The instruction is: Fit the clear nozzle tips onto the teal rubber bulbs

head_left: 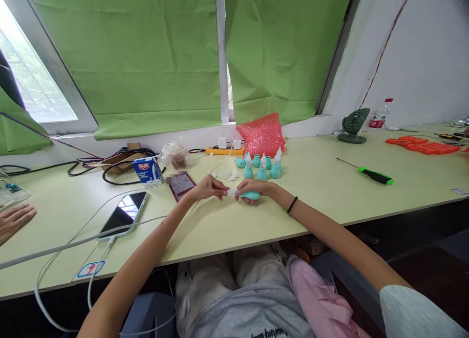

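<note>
My right hand [254, 186] is closed around a teal rubber bulb [251, 195] lying low over the pale table [330, 191]. My left hand [209, 187] pinches the bulb's small white tip [230, 193] from the left. Just behind them stand several more teal bulbs with white tips [262, 166], and a few loose white tips [227, 175] lie beside those.
A red phone [181, 185] and a charging phone [124, 214] lie to the left, with cables [110, 169], a milk carton [147, 170] and a red bubble-wrap bag [262, 134] behind. A green-handled screwdriver [368, 172] lies right. Another person's hand [12, 220] rests at the far left.
</note>
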The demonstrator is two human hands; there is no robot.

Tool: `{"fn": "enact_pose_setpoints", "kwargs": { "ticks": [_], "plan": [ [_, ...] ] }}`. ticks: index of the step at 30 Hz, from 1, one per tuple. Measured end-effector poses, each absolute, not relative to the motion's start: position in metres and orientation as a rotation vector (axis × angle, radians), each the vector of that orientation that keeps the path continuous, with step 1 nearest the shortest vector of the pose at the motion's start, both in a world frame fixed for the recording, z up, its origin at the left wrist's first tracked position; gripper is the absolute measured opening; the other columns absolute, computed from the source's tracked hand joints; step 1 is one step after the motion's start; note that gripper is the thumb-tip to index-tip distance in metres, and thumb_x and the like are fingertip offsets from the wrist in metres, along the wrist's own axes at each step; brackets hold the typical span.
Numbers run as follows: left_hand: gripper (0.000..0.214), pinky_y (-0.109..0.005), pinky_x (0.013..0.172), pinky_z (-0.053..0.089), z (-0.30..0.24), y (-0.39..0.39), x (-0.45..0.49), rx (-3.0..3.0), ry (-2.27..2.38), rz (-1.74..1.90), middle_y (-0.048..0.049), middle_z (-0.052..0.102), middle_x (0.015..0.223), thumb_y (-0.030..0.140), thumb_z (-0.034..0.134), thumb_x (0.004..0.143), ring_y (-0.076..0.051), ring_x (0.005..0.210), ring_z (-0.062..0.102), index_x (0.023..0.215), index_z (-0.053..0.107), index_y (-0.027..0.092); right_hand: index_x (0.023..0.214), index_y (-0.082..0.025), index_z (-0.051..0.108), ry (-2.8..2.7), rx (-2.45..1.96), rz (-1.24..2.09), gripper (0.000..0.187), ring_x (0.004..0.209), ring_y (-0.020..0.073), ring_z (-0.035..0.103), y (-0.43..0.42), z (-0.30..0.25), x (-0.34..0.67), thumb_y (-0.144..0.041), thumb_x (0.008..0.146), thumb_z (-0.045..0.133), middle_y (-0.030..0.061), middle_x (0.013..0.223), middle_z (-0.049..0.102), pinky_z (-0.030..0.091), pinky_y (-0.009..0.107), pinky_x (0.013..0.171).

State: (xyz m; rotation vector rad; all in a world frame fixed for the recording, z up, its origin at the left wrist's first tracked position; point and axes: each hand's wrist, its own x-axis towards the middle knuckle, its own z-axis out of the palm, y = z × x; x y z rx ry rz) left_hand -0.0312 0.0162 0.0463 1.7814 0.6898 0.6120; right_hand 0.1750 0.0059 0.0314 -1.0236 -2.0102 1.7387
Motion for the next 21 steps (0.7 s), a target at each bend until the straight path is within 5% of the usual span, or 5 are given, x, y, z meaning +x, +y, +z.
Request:
{"fn": "enact_pose_setpoints", "kwargs": {
  "ticks": [8,21],
  "plan": [
    [0.033,-0.026,0.058,0.053,0.043,0.019,-0.032,1.693,0.732,0.821,-0.0036,0.064,0.063,0.029,0.071,0.055,-0.009,0.052,0.056,0.082,0.067,0.010,0.075,-0.010,0.057,-1.862,-0.918,1.658,0.027,0.034,0.0055,0.045,0.003,0.032,0.171,-0.037,0.071,0.055,-0.0040,0.044,0.049,0.035,0.016,0.034],
    [0.035,-0.031,0.062,0.054,0.044,0.014,-0.032,1.583,0.759,0.811,-0.0052,0.064,0.068,0.028,0.075,0.048,-0.012,0.057,0.058,0.076,0.067,0.008,0.073,-0.010,0.057,-1.842,-0.917,1.555,0.029,0.034,0.0068,0.044,-0.003,0.030,0.163,-0.038,0.068,0.058,-0.0027,0.043,0.049,0.035,0.018,0.033]
  ]
}}
